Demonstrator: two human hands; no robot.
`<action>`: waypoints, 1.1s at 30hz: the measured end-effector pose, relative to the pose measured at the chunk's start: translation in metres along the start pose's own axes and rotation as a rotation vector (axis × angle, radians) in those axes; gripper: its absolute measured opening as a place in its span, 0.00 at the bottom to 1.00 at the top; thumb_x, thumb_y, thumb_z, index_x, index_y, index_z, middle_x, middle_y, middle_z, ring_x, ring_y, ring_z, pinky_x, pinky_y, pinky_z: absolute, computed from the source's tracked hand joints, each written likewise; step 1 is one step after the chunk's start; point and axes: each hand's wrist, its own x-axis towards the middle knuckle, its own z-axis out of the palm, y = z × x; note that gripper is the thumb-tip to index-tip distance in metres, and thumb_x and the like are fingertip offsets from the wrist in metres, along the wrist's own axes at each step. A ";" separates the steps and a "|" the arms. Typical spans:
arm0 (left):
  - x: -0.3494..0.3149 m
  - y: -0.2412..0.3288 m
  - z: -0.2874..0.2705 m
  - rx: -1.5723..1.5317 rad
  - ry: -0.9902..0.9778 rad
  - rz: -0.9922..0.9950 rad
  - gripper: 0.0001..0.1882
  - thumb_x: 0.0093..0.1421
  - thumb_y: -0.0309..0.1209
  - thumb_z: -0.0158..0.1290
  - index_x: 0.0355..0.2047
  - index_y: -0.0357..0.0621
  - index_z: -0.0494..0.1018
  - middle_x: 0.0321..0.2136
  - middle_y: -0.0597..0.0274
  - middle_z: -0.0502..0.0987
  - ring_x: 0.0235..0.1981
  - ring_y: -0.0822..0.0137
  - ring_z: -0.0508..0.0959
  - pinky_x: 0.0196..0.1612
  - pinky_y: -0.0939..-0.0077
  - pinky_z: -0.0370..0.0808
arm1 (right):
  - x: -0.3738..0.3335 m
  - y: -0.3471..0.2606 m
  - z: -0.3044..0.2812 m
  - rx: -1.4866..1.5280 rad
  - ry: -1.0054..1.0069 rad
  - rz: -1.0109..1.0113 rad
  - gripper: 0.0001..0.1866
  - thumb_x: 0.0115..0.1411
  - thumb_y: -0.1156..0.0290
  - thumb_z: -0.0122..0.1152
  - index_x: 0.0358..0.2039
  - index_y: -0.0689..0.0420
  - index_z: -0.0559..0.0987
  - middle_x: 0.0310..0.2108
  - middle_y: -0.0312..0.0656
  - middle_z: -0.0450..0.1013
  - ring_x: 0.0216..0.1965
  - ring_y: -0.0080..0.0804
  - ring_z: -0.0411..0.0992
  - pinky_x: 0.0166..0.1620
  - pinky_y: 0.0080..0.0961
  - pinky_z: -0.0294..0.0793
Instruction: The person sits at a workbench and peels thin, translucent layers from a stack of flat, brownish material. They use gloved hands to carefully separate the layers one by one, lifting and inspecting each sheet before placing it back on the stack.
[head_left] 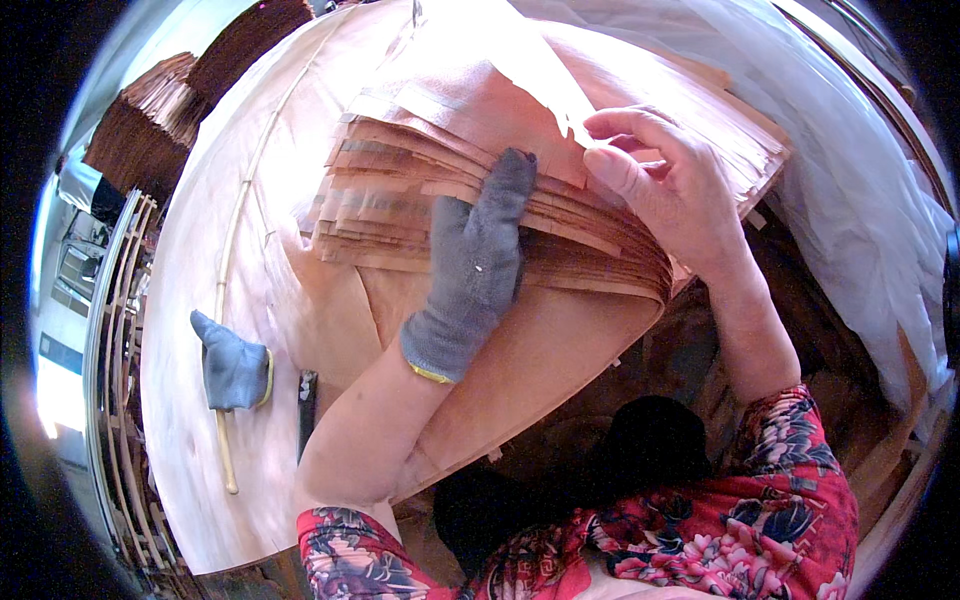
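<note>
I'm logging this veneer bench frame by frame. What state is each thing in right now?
Left hand: gloved in grey, pressed flat on the veneer stack.
Right hand: bare, fingers curled over the stack's top sheets.
Veneer stack: thin sheets piled unevenly, edges staggered, top sheet torn.
Spare grey glove: off, lying on the large sheet.
Thin stick: lying along the large sheet.
Large sheet: flat under the stack.

Two hands (470, 270), two grey gloves (232, 365), one veneer stack (430, 180), one thin stick (228, 300).

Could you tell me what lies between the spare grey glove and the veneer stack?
In the head view, only bare veneer sheet lies between the spare glove and the stack.
</note>
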 end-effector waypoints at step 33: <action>0.001 0.006 0.005 -0.142 0.084 -0.190 0.11 0.57 0.29 0.53 0.39 0.36 0.71 0.36 0.63 0.74 0.35 0.74 0.72 0.39 0.80 0.70 | -0.005 -0.003 -0.005 -0.139 0.104 -0.066 0.10 0.54 0.69 0.59 0.34 0.61 0.77 0.25 0.42 0.75 0.27 0.25 0.74 0.31 0.20 0.72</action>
